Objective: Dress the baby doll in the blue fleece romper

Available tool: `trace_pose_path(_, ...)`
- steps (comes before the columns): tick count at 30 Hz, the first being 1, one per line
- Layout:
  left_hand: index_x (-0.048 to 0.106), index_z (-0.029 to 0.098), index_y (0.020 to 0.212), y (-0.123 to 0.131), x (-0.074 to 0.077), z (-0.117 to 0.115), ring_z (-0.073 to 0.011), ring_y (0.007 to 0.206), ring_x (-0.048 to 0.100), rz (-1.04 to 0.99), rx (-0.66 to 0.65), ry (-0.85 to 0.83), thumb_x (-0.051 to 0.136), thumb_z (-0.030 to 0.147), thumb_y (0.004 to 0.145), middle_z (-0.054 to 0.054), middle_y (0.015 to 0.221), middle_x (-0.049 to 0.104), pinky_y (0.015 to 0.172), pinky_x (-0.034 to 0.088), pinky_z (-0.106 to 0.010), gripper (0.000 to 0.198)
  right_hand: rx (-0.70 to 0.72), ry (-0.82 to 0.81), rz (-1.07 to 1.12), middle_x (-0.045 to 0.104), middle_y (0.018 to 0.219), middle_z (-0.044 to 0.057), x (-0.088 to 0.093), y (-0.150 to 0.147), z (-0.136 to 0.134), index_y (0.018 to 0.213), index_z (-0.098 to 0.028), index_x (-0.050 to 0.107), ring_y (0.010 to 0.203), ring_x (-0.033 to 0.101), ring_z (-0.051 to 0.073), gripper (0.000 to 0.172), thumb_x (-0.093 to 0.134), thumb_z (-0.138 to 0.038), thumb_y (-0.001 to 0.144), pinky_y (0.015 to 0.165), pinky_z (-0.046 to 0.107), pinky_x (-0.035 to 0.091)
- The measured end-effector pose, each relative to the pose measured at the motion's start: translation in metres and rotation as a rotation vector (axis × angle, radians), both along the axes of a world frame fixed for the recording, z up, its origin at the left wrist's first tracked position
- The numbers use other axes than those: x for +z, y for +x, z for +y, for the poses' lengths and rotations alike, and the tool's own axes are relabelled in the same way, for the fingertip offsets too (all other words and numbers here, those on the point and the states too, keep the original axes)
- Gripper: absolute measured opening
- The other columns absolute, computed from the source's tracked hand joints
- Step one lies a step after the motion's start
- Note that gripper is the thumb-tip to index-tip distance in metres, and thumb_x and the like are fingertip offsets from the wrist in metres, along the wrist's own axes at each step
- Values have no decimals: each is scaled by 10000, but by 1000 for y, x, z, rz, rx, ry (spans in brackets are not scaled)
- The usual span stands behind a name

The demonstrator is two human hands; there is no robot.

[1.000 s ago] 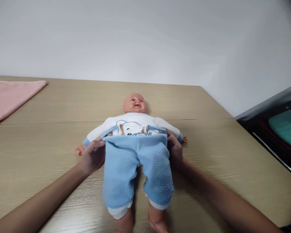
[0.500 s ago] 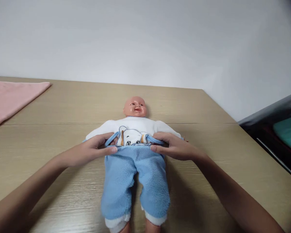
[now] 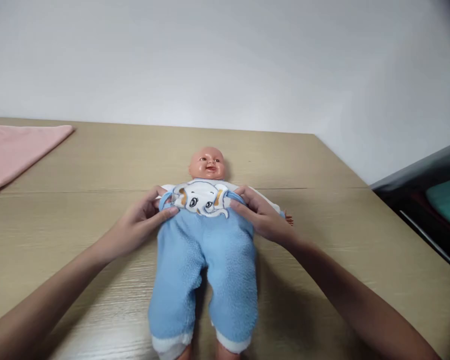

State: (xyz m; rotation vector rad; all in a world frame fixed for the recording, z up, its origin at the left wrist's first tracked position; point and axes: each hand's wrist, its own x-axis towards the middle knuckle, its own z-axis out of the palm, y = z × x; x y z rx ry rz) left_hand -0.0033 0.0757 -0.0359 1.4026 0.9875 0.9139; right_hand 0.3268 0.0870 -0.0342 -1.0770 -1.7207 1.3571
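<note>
A baby doll (image 3: 207,162) lies on its back on the wooden table (image 3: 97,165), head away from me. It wears a white top and light blue fleece overalls (image 3: 206,270) with an elephant bib (image 3: 200,198) drawn up over its chest. My left hand (image 3: 140,225) pinches the bib's left strap corner. My right hand (image 3: 260,216) grips the right strap corner. Both hands rest against the doll's upper body. The doll's feet run off the bottom edge of the view.
A pink cloth (image 3: 18,147) lies at the table's far left. To the right, past the table edge, stands a dark shelf (image 3: 416,170) holding a teal item (image 3: 448,200). A plain white wall rises behind the table.
Both hands moved from the doll's waist up to its chest, pulling the overalls' bib up so the elephant picture now faces up under the chin.
</note>
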Motion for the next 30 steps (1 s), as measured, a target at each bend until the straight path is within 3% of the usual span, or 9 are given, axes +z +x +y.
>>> trace_pose_path(2,695,262,1122,0,-8,3,-177,656,553,39,32,-17,854,565,978,-3,796,682,539,423,-227,372,-53,46,-57,573,931,-12,-8,2,6,1046,-249,663,826,512,177,326,684,-573,1085,734,300,428)
trace_pose_path(4,696,258,1103,0,-17,6,-169,650,503,111,75,19,845,586,979,13,766,623,534,360,-233,381,-91,85,-122,594,936,-7,-16,6,11,1018,-239,677,851,536,186,332,731,-565,1055,769,312,439)
trace_pose_path(10,732,220,960,4,-39,6,-188,794,521,45,192,99,800,634,994,-10,884,607,693,394,-276,420,-207,178,-110,637,970,2,-32,12,16,1042,-245,665,904,599,208,274,781,-491,1013,843,346,476)
trace_pose_path(15,716,239,1007,9,-49,5,-215,888,594,-34,362,172,819,697,960,-20,943,689,814,462,-302,472,-237,322,-160,711,1091,55,-32,7,7,1146,-270,669,1034,679,266,213,745,-440,1043,975,423,540)
trace_pose_path(20,608,264,1043,16,-50,2,-202,896,642,-88,544,287,775,615,1036,12,895,683,875,496,-315,389,-290,499,-263,705,1365,124,-8,-5,5,1319,-272,632,1263,657,322,293,695,-358,1046,1129,534,514)
trace_pose_path(23,579,272,1084,16,-51,-1,-192,862,629,-78,579,334,738,566,1079,32,862,635,847,490,-314,334,-224,618,-292,732,1299,117,17,-25,20,1241,-258,651,1261,665,305,174,652,-306,1075,1130,507,508)
trace_pose_path(26,588,273,1130,14,-55,-3,-191,805,587,-24,618,344,710,549,1103,32,852,625,772,457,-312,303,-70,689,-316,772,1139,89,40,-56,50,1070,-235,674,1134,700,269,65,619,-266,1085,1062,440,518)
trace_pose_path(29,622,270,1151,13,-59,-6,-199,836,600,19,643,359,715,543,1102,7,916,658,800,460,-319,293,154,623,-401,803,1061,65,54,-97,86,1055,-201,684,983,722,220,76,620,-233,1082,905,356,531)
trace_pose_path(30,632,272,1160,12,-61,-6,-204,860,615,26,650,365,717,538,1102,-2,949,673,826,469,-323,285,262,608,-456,814,1119,73,56,-112,98,1095,-190,697,1021,730,218,81,622,-220,1086,922,348,526)
